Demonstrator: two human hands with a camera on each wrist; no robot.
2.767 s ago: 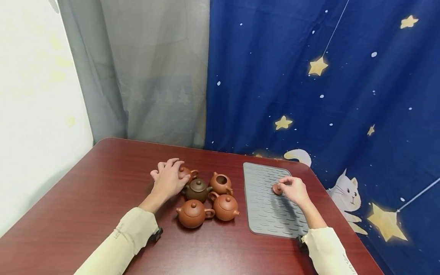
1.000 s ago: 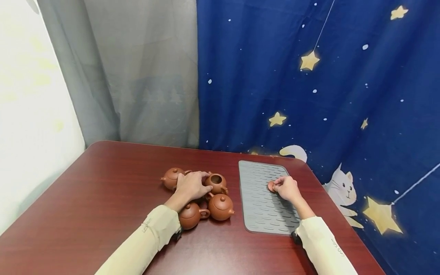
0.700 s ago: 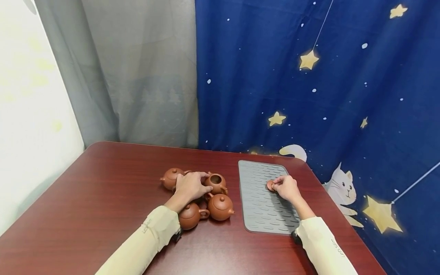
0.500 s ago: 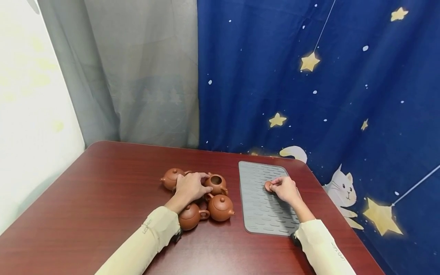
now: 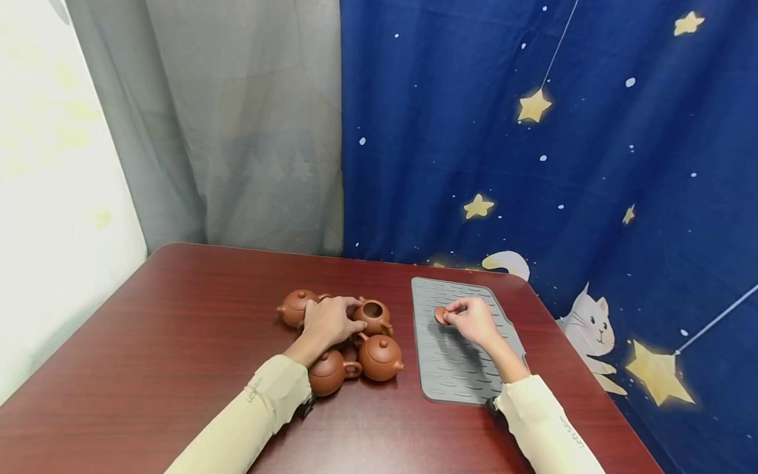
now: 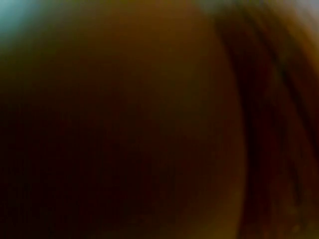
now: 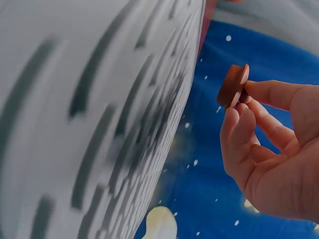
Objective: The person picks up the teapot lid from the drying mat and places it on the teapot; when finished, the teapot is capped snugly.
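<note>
A small reddish-brown teapot lid is tilted on its side, its knob pinched between the thumb and fingers of my right hand. It hangs above the grey ribbed mat; the right wrist view shows the lid apart from the mat. My left hand holds the lidless brown teapot, thumb on the near side and fingers on the far side of its left part. The round opening of that pot faces up. Beneath the left hand a dark teapot is hidden. The left wrist view is too dark and blurred to read.
Lidded brown teapots stand close round the left hand: one at the back left, one in front, one at the front right. The dark red table carries everything. A blue star-patterned curtain hangs behind.
The left hand has gone from the back-left teapot to the lidless one and stays there. With the lid in its fingers, the right hand has moved left across the mat.
</note>
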